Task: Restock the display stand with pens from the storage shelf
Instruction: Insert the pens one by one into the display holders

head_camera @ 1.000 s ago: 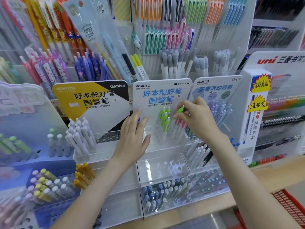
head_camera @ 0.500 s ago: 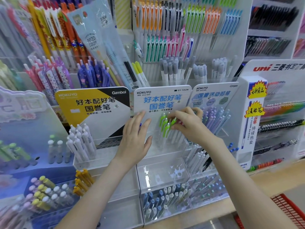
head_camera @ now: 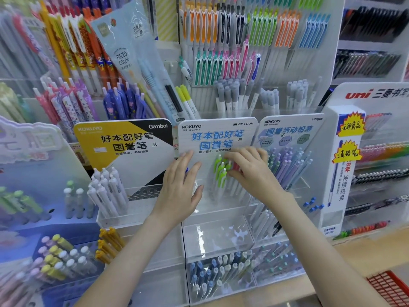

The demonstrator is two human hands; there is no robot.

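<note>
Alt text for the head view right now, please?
The right hand reaches among green-clipped white pens in the top tier of the clear acrylic display stand, grip unclear. The left hand rests open beside them, under the white KOKUYO sign.

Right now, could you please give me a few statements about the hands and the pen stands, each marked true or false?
1. The right hand touches pens beneath the white-and-blue KOKUYO sign. True.
2. The left hand grips a pen. False: its fingers lie straight against the middle stand.
3. The green pens stand beneath the yellow Gambol sign. False: they stand beneath the white-and-blue sign.
4. A red basket shows at the lower right. True.
</note>
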